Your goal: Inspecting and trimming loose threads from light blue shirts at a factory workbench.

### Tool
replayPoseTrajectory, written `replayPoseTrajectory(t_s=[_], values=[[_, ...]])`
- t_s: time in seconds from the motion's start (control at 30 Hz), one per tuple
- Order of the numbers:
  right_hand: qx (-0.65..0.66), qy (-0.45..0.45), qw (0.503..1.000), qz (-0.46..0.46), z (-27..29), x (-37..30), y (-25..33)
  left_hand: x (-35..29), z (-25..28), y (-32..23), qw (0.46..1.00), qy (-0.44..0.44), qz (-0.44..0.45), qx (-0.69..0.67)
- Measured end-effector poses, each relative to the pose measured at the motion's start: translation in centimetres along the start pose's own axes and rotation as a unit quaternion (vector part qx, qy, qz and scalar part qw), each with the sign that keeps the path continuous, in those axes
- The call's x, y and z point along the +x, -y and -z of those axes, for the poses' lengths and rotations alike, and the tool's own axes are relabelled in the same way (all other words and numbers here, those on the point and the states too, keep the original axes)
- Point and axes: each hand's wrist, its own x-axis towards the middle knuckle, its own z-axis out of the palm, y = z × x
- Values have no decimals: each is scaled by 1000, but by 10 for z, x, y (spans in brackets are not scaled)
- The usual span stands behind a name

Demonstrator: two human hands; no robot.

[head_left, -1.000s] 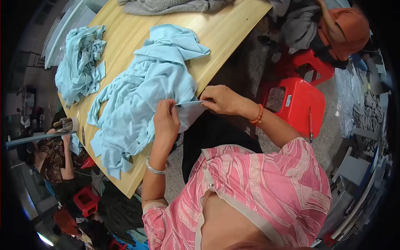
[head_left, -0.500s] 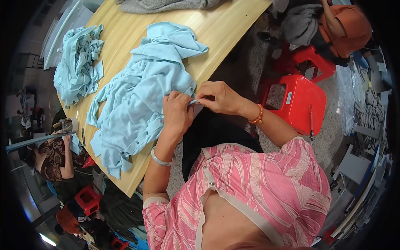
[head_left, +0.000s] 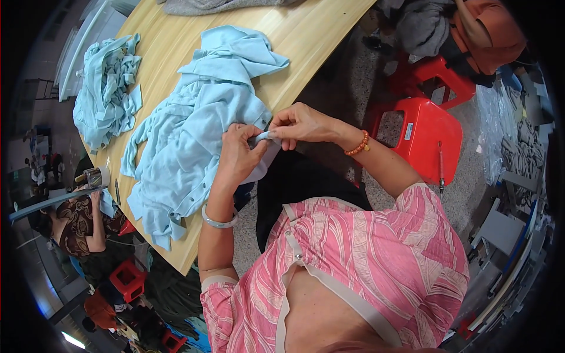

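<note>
A light blue knit garment (head_left: 200,126) with a row of dark buttons lies rumpled on the wooden table (head_left: 312,38). Its near right edge is lifted between my hands at the table's side. My left hand (head_left: 238,154) pinches a narrow fold of that edge between thumb and fingers. Close beside it, my right hand (head_left: 301,125) is closed on the same fold, fingertips together. A short strip of the blue fabric shows between the two hands. Whether a button or thread is under my fingertips cannot be made out.
Another light blue garment pile (head_left: 106,88) lies at the table's left, grey cloth (head_left: 226,5) at its far edge. A tape roll (head_left: 101,176) sits on the left edge. On my right is a red stool (head_left: 432,132) holding a thin tool (head_left: 441,167). Other people sit nearby.
Both hands have shifted slightly left in the picture. My fingers have changed their hold, and more of the blue fold now shows between them. The garment on the table lies much the same.
</note>
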Motion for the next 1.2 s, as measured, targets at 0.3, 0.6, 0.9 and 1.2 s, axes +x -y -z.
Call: replayPoseTrajectory(t_s=[0.3, 0.6, 0.9, 1.2], values=[[-313, -94, 908, 261, -10, -4, 4, -2, -5, -3, 999, -35, -26, 8], [-311, -141, 896, 284, -9, -4, -9, 7, 7, -5, 992, 0, 25, -121], [-371, -137, 873, 285, -4, -7, 0, 37, -28, -5, 958, -73, -59, 271], [-392, -135, 866, 281, -5, -5, -1, 34, -34, -7, 957, -93, -38, 272]])
